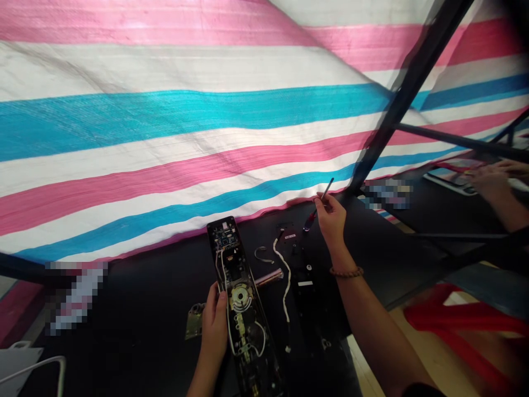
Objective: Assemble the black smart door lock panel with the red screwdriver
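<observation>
Fingers (325,204) of the right hand (333,218) pinch a slender, dark-red-handled screwdriver (309,221) by its metal shaft, the handle sloping below them. Those of the left hand (215,317) touch the left edge of a long, open black housing (241,298) with exposed circuitry; whether they grip cannot be told. On the black worktop (136,331), a white-sheathed cable (283,270) lies right of the housing.

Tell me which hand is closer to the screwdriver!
The right hand: it holds the screwdriver. The left hand is farther away, nearer the person and to the left, at the side of the open black device.
</observation>
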`<move>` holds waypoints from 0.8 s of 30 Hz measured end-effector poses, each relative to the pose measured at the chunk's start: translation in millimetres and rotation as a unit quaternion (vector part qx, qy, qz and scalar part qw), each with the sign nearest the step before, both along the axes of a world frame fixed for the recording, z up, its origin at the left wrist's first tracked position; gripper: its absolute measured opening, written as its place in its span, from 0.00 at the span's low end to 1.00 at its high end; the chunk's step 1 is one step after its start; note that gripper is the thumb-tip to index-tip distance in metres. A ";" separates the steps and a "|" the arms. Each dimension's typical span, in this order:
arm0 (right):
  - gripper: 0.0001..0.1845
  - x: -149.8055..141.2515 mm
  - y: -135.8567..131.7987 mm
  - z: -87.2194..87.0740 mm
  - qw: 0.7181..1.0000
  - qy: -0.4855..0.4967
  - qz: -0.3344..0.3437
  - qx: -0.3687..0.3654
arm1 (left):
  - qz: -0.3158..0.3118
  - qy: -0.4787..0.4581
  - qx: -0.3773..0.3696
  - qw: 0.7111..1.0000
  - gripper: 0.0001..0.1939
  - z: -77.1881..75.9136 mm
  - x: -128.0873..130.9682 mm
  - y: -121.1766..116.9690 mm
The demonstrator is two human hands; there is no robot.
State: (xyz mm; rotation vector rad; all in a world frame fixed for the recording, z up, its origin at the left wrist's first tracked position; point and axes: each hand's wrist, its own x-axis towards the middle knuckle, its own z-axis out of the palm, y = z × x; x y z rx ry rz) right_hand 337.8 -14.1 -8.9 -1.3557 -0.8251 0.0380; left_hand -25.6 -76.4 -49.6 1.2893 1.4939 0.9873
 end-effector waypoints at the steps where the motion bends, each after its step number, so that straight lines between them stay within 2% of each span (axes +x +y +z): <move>1: 0.20 0.1 -0.1 0.1 1.000 -0.009 -0.003 -0.002 | 0.001 0.002 0.000 1.000 0.31 -0.8 -0.3 0.1; 6: 0.19 2.7 2.7 -4.9 0.999 -0.046 -0.005 -0.003 | 0.017 0.013 -0.005 1.000 0.31 -0.7 -0.3 -0.2; 12: 0.17 2.1 3.1 -6.7 1.000 -0.021 0.003 0.006 | 0.014 0.011 0.004 1.000 0.29 2.7 0.3 -0.2; 17: 0.20 0.5 1.6 -4.2 1.000 -0.005 0.018 0.000 | 0.015 0.000 0.010 1.000 0.29 -1.2 -0.6 0.5; 24: 0.16 2.0 2.5 -5.3 0.999 -0.053 0.006 0.005 | 0.005 0.003 0.013 1.000 0.29 3.4 1.5 -0.2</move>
